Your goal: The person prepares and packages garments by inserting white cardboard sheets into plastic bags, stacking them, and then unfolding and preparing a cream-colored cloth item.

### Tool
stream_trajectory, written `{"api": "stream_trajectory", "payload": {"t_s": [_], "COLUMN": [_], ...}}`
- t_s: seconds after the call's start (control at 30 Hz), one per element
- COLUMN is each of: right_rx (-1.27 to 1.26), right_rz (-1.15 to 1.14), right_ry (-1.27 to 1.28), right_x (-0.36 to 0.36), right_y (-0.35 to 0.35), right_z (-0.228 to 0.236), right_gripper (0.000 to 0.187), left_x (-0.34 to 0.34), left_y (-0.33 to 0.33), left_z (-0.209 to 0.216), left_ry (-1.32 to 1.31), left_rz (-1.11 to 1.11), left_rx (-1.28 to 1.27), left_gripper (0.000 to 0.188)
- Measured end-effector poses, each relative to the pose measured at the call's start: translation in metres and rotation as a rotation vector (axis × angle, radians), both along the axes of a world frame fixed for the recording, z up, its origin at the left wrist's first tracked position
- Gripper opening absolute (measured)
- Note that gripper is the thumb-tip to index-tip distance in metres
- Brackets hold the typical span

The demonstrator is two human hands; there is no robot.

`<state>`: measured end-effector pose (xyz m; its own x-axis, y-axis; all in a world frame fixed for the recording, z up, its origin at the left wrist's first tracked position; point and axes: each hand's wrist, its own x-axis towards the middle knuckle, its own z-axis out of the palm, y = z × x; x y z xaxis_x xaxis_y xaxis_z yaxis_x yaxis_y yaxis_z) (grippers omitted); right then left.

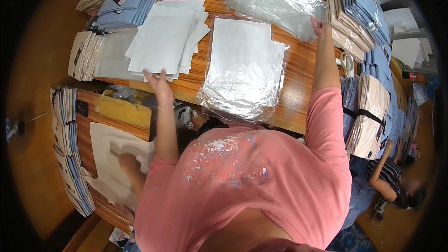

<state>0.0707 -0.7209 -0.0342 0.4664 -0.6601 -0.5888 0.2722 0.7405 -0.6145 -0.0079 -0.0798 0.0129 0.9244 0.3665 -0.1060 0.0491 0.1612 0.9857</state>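
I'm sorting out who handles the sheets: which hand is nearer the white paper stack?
Left. The left hand rests on the near edge of the white paper stack; the right hand is far across the table, gripping a clear plastic bag.

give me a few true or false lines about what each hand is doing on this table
1. The left hand rests on a stack of white paper sheets. True.
2. The right hand grips a pair of scissors. False: it holds a clear plastic bag.
3. A pile of clear bags with white inserts lies between the hands. True.
4. The wooden table is bare metal. False: it is wood.
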Motion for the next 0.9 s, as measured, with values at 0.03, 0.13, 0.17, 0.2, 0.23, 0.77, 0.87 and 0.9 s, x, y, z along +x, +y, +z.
{"api": "stream_trajectory", "payload": {"t_s": [0.03, 0.13, 0.17, 0.2, 0.23, 0.77, 0.87, 0.9], "right_rx": [-0.027, -0.028, -0.013, -0.279, -0.706, -2.013, -2.011, -2.041], "right_rz": [-0.028, -0.096, -0.097, 0.066, 0.019, 0.74, 1.1, 1.112], "right_ry": [-0.068, -0.189, -0.216, -0.065, 0.137, 0.263, 0.279, 0.331], "right_x": [-0.006, -0.02, -0.022, -0.036, -0.047, -0.091, -0.182, -0.197], "right_y": [0.002, 0.049, 0.085, 0.107, 0.125, 0.271, 0.333, 0.34], "right_z": [0.004, 0.036, 0.047, 0.051, 0.051, 0.042, 0.034, 0.029], "right_gripper": [0.035, 0.048, 0.051, 0.058, 0.057, 0.029, 0.029, 0.031], "left_x": [-0.001, -0.014, -0.026, -0.031, -0.032, -0.06, -0.032, -0.02], "left_y": [-0.004, -0.016, -0.019, -0.028, -0.041, -0.115, -0.133, -0.141], "left_z": [-0.004, -0.009, -0.001, 0.006, 0.01, -0.019, -0.017, -0.022], "left_ry": [-0.012, -0.145, -0.246, -0.362, -0.374, -0.284, -0.389, -0.45], "left_rz": [0.042, 0.087, 0.055, 0.005, -0.071, -0.948, -0.915, -0.891], "left_rx": [0.142, 0.592, 0.75, 0.898, 0.909, 1.422, 1.244, 1.172], "left_gripper": [0.075, 0.079, 0.077, 0.076, 0.073, 0.041, 0.043, 0.043]}}
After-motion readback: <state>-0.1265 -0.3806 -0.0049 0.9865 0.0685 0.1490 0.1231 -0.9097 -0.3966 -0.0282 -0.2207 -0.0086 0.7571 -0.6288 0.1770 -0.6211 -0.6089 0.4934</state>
